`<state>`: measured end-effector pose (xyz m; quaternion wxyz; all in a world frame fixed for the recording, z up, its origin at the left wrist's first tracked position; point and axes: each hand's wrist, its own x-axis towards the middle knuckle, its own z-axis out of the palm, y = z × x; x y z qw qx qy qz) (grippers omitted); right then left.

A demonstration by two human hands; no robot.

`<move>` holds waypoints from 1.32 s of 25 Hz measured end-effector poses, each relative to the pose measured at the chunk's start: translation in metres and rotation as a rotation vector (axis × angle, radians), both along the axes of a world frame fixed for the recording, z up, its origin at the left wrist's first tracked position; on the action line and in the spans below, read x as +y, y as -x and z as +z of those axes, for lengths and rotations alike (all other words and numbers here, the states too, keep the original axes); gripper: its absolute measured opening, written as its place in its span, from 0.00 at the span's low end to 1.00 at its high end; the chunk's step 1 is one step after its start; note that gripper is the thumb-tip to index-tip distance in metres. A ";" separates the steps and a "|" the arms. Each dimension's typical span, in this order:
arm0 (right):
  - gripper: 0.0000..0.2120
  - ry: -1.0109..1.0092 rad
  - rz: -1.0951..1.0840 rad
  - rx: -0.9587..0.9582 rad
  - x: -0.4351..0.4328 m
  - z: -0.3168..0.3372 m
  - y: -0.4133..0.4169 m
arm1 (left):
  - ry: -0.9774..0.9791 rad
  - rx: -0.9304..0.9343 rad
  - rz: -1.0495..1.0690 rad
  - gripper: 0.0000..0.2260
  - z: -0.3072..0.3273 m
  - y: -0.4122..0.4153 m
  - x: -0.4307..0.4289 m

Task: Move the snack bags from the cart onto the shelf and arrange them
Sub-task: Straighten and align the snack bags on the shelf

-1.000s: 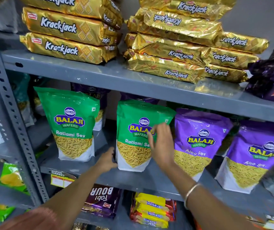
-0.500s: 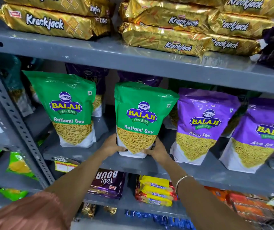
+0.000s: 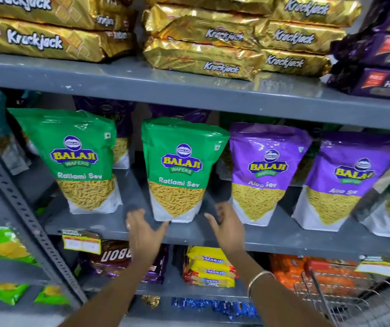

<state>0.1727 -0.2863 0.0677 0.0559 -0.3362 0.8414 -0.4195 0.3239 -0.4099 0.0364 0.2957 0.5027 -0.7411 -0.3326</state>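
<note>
A green Ratlami Sev bag [image 3: 180,171] stands upright in the middle of the grey shelf [image 3: 272,237]. My left hand [image 3: 143,228] hovers just below its left bottom corner, fingers spread, holding nothing. My right hand [image 3: 227,226] is open at its right bottom corner, a bangle on the wrist. A second green Ratlami Sev bag [image 3: 80,159] stands to the left. Two purple Aloo Sev bags [image 3: 265,171] [image 3: 345,180] stand to the right. More bags stand behind this front row. A corner of the wire cart [image 3: 335,300] shows at lower right.
Gold Krackjack packs [image 3: 213,43] and dark purple packs [image 3: 378,50] fill the shelf above. Biscuit packs [image 3: 209,267] lie on the shelf below. A perforated grey upright [image 3: 21,208] bounds the bay at left, with green chip bags [image 3: 9,246] beyond it.
Both hands gripped the bottom of the middle green bag half a second ago. They have let go and drawn back a little, and the bag stands on its own.
</note>
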 end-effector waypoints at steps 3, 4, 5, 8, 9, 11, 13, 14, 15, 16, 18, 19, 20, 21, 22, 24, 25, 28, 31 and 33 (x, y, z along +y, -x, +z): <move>0.12 0.132 -0.217 0.016 0.051 -0.011 0.026 | 0.180 0.002 -0.287 0.20 -0.004 0.023 0.060; 0.14 0.199 -0.308 -0.009 0.063 -0.013 0.046 | 0.154 -0.005 -0.385 0.20 0.007 0.044 0.070; 0.19 0.238 -0.370 -0.039 0.072 -0.014 0.067 | 0.125 0.008 -0.449 0.21 0.011 0.068 0.070; 0.42 0.173 -0.233 -0.252 0.081 -0.016 0.136 | -0.126 0.059 -0.491 0.34 0.025 0.144 0.064; 0.46 0.147 -0.101 -0.326 0.080 -0.018 0.153 | -0.200 0.059 -0.503 0.34 0.022 0.164 0.060; 0.43 0.102 0.126 -0.421 0.078 -0.018 0.164 | -0.264 0.014 -0.486 0.25 0.024 0.181 0.063; 0.37 0.149 0.206 -0.448 0.081 -0.023 0.167 | -0.245 0.007 -0.427 0.24 0.023 0.187 0.066; 0.36 0.182 0.194 -0.442 0.082 -0.027 0.167 | -0.234 0.005 -0.415 0.26 0.026 0.185 0.071; 0.36 0.216 0.185 -0.433 0.084 -0.029 0.167 | -0.209 0.013 -0.417 0.27 0.025 0.184 0.074; 0.36 0.237 0.187 -0.438 0.086 -0.031 0.167 | -0.206 0.013 -0.422 0.28 0.027 0.183 0.078; 0.39 0.231 0.194 -0.423 0.089 -0.033 0.166 | -0.221 0.022 -0.425 0.29 0.028 0.180 0.083; 0.38 0.214 0.187 -0.401 0.091 -0.033 0.166 | -0.227 0.017 -0.432 0.30 0.026 0.179 0.084; 0.35 0.201 0.174 -0.385 0.091 -0.032 0.165 | -0.227 -0.002 -0.437 0.31 0.028 0.178 0.085; 0.33 0.197 0.167 -0.382 0.092 -0.031 0.165 | -0.214 -0.018 -0.445 0.33 0.027 0.177 0.084; 0.31 0.197 0.163 -0.387 0.092 -0.030 0.164 | -0.208 -0.034 -0.444 0.34 0.028 0.177 0.084; 0.29 0.194 0.153 -0.393 0.092 -0.028 0.162 | -0.201 -0.045 -0.437 0.33 0.030 0.178 0.084; 0.29 0.197 0.143 -0.402 0.092 -0.028 0.161 | -0.197 -0.047 -0.436 0.31 0.030 0.178 0.085; 0.30 0.171 0.132 -0.407 0.093 -0.026 0.159 | -0.199 -0.041 -0.453 0.29 0.030 0.180 0.086; 0.32 0.101 0.138 -0.336 0.102 -0.015 0.154 | -0.129 0.028 -0.440 0.38 0.027 0.176 0.091; 0.28 0.109 -0.022 -0.234 0.118 -0.005 0.150 | 0.146 0.030 -0.330 0.40 0.022 0.173 0.104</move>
